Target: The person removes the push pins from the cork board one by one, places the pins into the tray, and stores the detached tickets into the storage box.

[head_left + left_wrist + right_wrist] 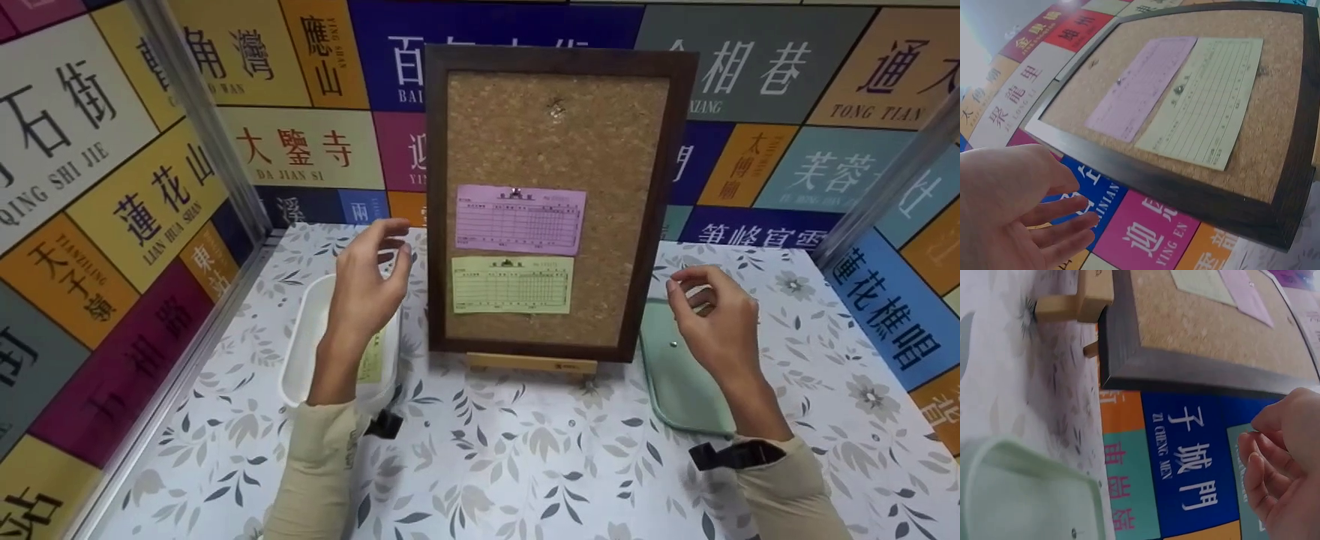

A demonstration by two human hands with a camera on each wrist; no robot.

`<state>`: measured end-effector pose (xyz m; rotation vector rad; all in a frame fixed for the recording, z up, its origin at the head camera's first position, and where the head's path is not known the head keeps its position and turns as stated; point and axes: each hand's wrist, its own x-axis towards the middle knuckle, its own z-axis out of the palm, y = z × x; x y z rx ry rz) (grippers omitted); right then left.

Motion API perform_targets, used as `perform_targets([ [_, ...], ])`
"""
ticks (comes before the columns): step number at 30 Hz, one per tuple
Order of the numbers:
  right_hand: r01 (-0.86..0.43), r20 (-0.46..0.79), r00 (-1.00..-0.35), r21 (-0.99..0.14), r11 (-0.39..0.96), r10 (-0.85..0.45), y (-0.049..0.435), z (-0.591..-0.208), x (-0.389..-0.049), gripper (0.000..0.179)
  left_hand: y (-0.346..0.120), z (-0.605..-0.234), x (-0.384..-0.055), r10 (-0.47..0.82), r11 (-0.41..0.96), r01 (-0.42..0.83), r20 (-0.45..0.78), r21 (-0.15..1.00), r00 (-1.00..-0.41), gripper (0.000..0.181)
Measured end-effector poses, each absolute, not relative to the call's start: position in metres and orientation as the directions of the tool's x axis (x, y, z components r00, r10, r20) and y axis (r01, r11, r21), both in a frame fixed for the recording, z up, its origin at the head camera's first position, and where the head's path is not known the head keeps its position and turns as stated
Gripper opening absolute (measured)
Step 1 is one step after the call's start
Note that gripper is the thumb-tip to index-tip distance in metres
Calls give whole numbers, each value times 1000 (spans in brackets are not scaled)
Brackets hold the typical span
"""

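A framed cork board (pixel 555 150) stands upright on a small wooden stand (pixel 532 364). A pink slip (pixel 517 220) is pinned to it above a yellow-green slip (pixel 511 286), each with a small pin near its top. Left of the frame, over a white tray (pixel 289 367), my left hand (pixel 369 281) hovers with loosely bent fingers and holds nothing. My right hand (pixel 716 322) is off the board's right edge, above a green tray (pixel 675 405). Its thumb and index tips (pixel 1255 430) come close together, the other fingers loosely curled; no held thing shows between them.
Yellow-green paper (pixel 371 356) lies in the white tray, partly behind the left forearm. One small pin (pixel 673 344) shows in the green tray. The table (pixel 487 465) has a leaf-patterned cover. Sign-printed walls (pixel 300 142) enclose the back and sides.
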<state>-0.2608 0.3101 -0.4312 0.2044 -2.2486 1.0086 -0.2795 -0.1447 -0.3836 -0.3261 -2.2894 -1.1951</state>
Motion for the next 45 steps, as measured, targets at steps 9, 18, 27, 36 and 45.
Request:
perform_targets([
  [9,-508,711,-701,-557,658,60,278,-417,-261,12,-125,-383,-278,-13,580,499,619,644,-785,29],
  [18,-576,733,-680,-516,634,-23,248,-401,-269,8,-113,-389,-286,-13,578,509,630,638,-776,44],
  [27,-640,742,-663,-493,590,-98,230,-392,-282,7,-107,-383,-299,-51,568,528,667,631,-743,50],
  [36,-650,720,-681,-513,561,-130,211,-384,-298,7,-99,-381,-310,-52,585,526,676,617,-735,46],
  [45,-665,719,-677,-507,548,-157,195,-374,-310,8,-91,-382,-317,-67,569,538,687,622,-724,41],
])
